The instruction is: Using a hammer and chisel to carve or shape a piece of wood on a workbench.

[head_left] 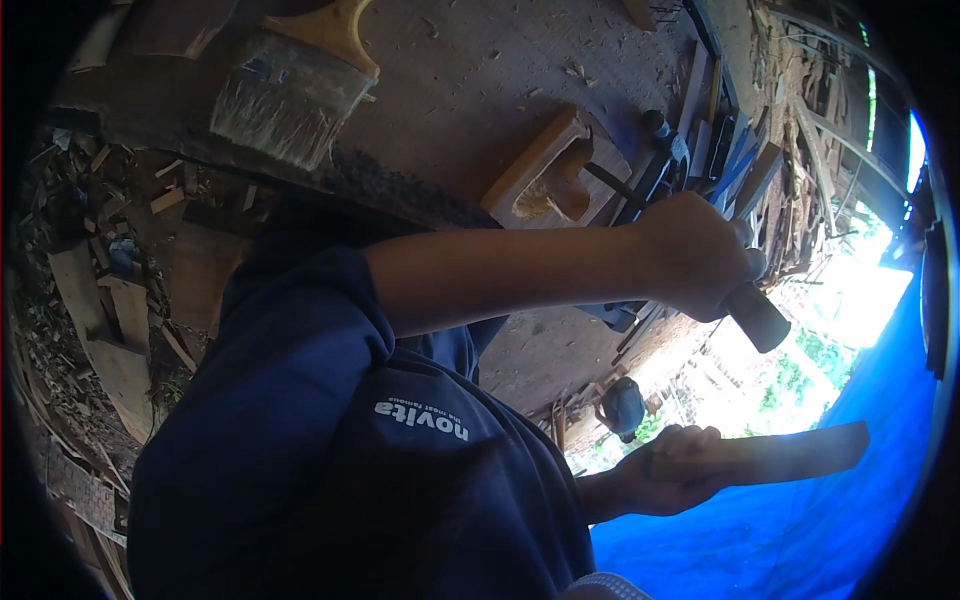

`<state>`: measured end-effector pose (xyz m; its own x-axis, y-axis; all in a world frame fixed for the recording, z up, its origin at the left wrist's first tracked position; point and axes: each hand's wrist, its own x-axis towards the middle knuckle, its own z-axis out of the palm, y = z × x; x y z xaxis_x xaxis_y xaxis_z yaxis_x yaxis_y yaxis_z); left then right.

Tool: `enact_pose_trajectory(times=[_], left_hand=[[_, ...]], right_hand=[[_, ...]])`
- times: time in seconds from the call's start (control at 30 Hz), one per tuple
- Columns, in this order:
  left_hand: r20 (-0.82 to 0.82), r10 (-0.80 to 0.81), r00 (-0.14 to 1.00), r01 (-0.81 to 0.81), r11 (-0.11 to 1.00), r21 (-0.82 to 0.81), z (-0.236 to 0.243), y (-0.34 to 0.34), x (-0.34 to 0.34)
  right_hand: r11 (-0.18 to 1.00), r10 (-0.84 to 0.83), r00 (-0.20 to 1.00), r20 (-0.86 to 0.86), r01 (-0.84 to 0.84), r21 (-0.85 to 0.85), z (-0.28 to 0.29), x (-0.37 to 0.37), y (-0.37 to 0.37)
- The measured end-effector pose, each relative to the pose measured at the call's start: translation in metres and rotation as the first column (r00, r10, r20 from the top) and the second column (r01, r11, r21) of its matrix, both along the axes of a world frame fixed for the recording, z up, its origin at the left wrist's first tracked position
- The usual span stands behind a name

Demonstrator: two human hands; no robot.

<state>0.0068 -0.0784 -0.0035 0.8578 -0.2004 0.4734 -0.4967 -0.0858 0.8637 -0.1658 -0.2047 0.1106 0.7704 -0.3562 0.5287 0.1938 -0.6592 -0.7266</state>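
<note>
My left hand (695,255) is closed round the handle of a chisel (757,318). The handle's blunt end sticks out beyond my fist. Its thin dark shaft runs the other way, toward a wooden block (525,165) with a carved, rounded hollow. The tip meets or overlaps the hollow's edge; contact is not clear. Lower down, my right hand (672,470) grips a wooden mallet (790,455), a long plain piece pointing right, apart from the chisel. My right fingers wrap over its near end.
A wide brush (290,95) with a wooden handle lies at the upper left on the shaving-strewn work surface (460,60). A hammer (668,138) rests beyond the block, beside wood strips. Scrap wood (110,300) litters the left ground. A blue tarp (800,530) spreads at lower right.
</note>
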Motion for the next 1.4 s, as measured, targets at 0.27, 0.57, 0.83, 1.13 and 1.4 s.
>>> enact_pose_trajectory(times=[0.27,0.57,0.83,1.13,1.4], left_hand=[[0.03,0.135,0.99,-0.134,0.99,-0.05,0.0,-0.002,0.002],[0.033,0.134,0.99,-0.133,0.991,-0.022,-0.002,-0.001,-0.001],[0.031,0.123,0.992,-0.123,0.992,0.01,-0.001,0.002,-0.002],[0.057,0.2,0.978,-0.199,0.979,-0.036,-0.004,-0.003,-0.002],[-0.003,0.217,0.976,-0.217,0.973,-0.078,-0.005,-0.001,-0.002]], right_hand=[[0.903,0.287,0.95,0.124,-0.312,0.297,-0.005,-0.004,-0.021],[0.956,-0.05,0.999,-0.008,0.051,0.289,0.002,0.001,-0.003],[0.884,0.091,0.996,-0.007,-0.077,0.461,0.006,0.002,-0.006],[0.847,0.213,0.976,-0.04,-0.164,0.505,0.006,0.001,-0.009],[0.918,-0.014,0.986,0.169,-0.054,0.394,0.016,0.011,0.001]])
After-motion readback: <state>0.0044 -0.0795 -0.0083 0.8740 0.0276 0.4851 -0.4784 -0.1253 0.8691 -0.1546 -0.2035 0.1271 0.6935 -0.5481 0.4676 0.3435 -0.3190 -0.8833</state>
